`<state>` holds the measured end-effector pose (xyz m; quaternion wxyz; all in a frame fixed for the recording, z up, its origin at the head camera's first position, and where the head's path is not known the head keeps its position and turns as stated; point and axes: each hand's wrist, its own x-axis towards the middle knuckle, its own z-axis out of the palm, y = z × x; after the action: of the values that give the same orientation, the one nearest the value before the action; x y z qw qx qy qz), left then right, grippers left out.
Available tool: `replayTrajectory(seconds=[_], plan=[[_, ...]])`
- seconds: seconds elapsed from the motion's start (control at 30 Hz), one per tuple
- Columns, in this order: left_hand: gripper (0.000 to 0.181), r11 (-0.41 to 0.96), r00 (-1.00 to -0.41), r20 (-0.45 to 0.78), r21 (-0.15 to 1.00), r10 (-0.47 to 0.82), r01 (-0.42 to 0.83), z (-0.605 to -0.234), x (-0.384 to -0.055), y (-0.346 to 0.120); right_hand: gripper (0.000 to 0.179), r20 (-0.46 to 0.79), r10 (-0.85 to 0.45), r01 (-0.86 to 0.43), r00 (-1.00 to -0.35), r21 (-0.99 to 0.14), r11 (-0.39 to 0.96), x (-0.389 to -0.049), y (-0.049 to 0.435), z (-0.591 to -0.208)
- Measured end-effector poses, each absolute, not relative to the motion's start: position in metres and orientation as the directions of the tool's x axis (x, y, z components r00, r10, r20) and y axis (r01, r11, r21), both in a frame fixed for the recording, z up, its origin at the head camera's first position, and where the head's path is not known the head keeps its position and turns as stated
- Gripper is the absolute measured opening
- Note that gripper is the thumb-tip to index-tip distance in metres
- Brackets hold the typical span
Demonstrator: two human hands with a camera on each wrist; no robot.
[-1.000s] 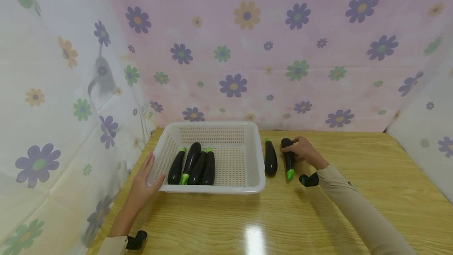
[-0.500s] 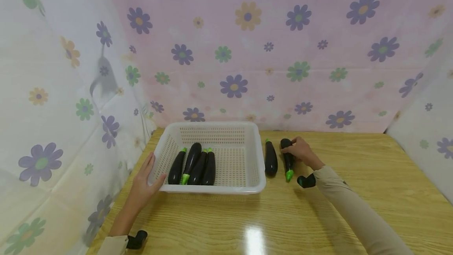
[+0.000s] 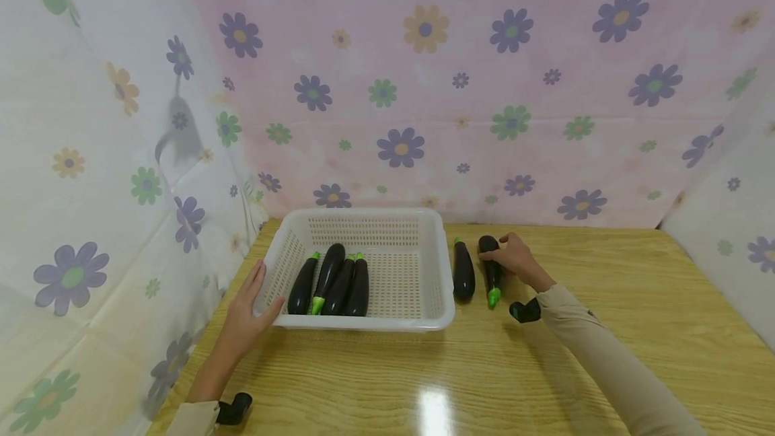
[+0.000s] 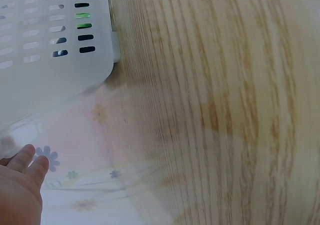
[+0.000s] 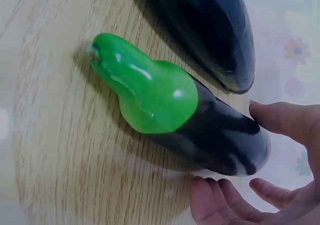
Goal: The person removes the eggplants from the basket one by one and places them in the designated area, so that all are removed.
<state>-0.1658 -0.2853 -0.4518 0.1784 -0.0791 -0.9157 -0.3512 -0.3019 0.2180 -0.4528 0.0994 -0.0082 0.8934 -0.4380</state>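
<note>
In the head view, a white perforated basket [image 3: 375, 324] stands on the table with several dark eggplants [image 3: 360, 288] lying in its left half. My left hand [image 3: 242, 315] rests at its front left corner, fingers stretched along the outer left wall and thumb by the front rim. To the right of the basket, my right hand [image 3: 519, 260] pinches an eggplant [image 3: 493, 276] near its rounded end. Its green cap [image 5: 155, 92] points toward me and it lies on the table. Another eggplant [image 3: 463, 273] lies beside it, between it and the basket, green end away from me.
The wood-grain table [image 3: 363, 382] extends in front and to the right. A flower-printed cloth [image 3: 399, 86] rises behind the table and along both sides. The basket's wall [image 3: 447, 274] stands close to the nearer loose eggplant.
My right hand and the eggplant it pinches have shifted very slightly left. My left hand stays at the basket corner, and the other eggplants have not moved.
</note>
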Motion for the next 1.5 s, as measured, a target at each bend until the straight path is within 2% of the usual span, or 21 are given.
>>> replayTrajectory(seconds=[0.23,0.5,1.17,1.5], plan=[[0.075,0.735,-0.927,0.373,0.622,0.026,0.271,-0.45,-0.166,-0.286,0.079,-0.166,-0.114,0.069,-0.98,-0.81,0.583,-0.301,0.219,-0.45],[0.075,0.735,-0.923,0.384,0.618,0.027,0.279,-0.449,-0.167,-0.286,0.074,-0.188,-0.128,0.083,-0.974,-0.817,0.571,-0.3,0.219,-0.447],[0.076,0.755,-0.919,0.394,0.595,0.025,0.276,-0.454,-0.168,-0.285,0.071,-0.172,-0.05,0.1,-0.984,-0.758,0.645,-0.298,0.213,-0.445],[0.075,0.737,-0.926,0.376,0.618,0.029,0.274,-0.452,-0.166,-0.285,0.07,-0.111,-0.076,0.029,-0.991,-0.732,0.681,-0.295,0.211,-0.435]])
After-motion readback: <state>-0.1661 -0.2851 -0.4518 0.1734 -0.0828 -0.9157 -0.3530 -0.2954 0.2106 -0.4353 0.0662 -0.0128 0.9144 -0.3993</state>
